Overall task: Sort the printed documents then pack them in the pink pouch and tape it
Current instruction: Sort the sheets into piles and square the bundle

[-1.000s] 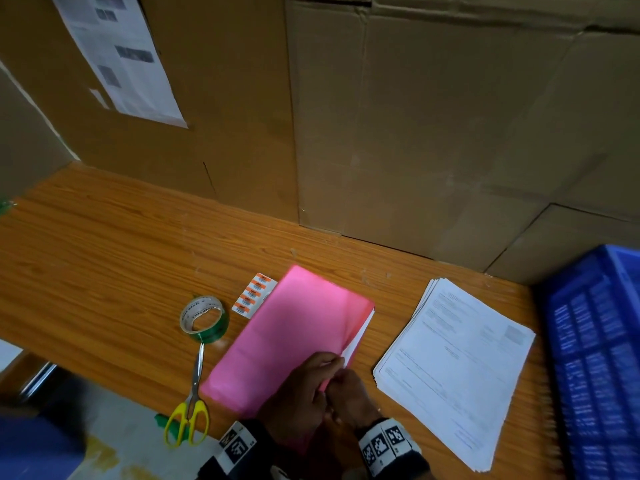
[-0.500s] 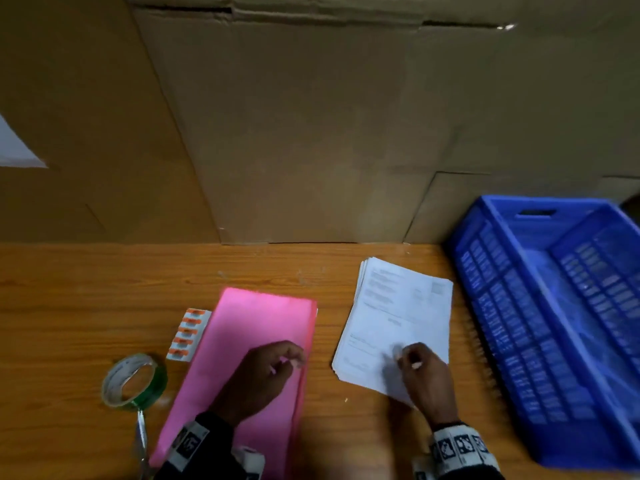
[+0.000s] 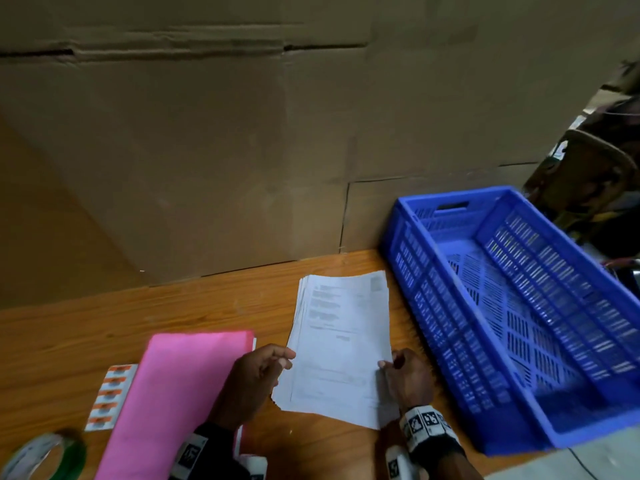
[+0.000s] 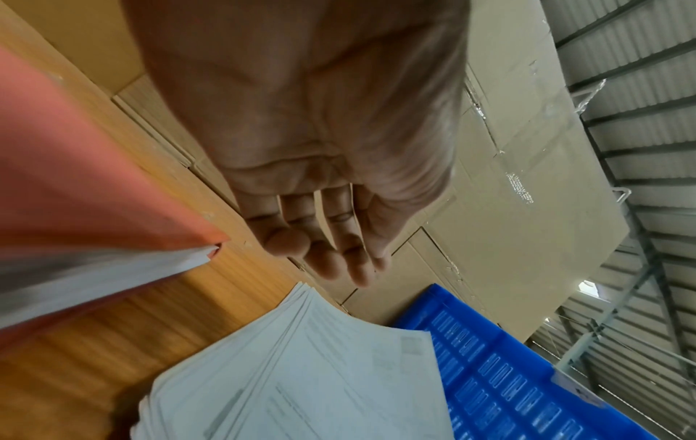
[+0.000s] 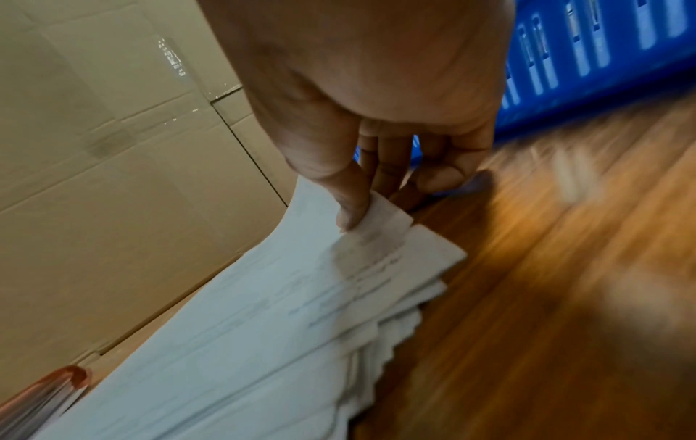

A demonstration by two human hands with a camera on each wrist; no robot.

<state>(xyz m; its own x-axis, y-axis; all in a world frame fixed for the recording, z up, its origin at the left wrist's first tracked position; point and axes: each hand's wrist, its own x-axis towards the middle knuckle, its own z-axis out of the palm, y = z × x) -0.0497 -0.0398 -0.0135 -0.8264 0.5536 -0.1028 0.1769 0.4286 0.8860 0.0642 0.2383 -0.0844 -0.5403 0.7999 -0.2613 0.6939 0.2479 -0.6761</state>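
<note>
From the head view, a wooden table [image 3: 86, 327] runs up to a wall of brown cardboard panels [image 3: 207, 150]. The stack of printed documents [image 3: 341, 344] lies flat between the two hands, its long axis running away from the person toward the cardboard, printed side up. The right hand [image 3: 407, 379] pinches the stack's near right edge, thumb on top. The left hand [image 3: 254, 375] sits at the stack's left edge with its fingers relaxed and spread, holding nothing. Under and to the left of that hand's wrist lies the pink pouch [image 3: 173, 400], long axis also running away from the person, white sheets showing at its far right corner. Further left are a strip of orange-and-white labels [image 3: 110, 396] and a green tape roll [image 3: 45, 457]. Just to the right of the right hand stands a blue plastic crate [image 3: 519, 306].

The left wrist view shows the open palm and loose fingers [image 4: 335, 247] above the table, the fanned documents ahead of them, the pouch's corner to one side, and a corrugated metal roof [image 4: 640, 74] beyond the cardboard.

The right wrist view shows thumb and fingers clamped on the corner of the top sheet, lifting it off the staggered stack.
</note>
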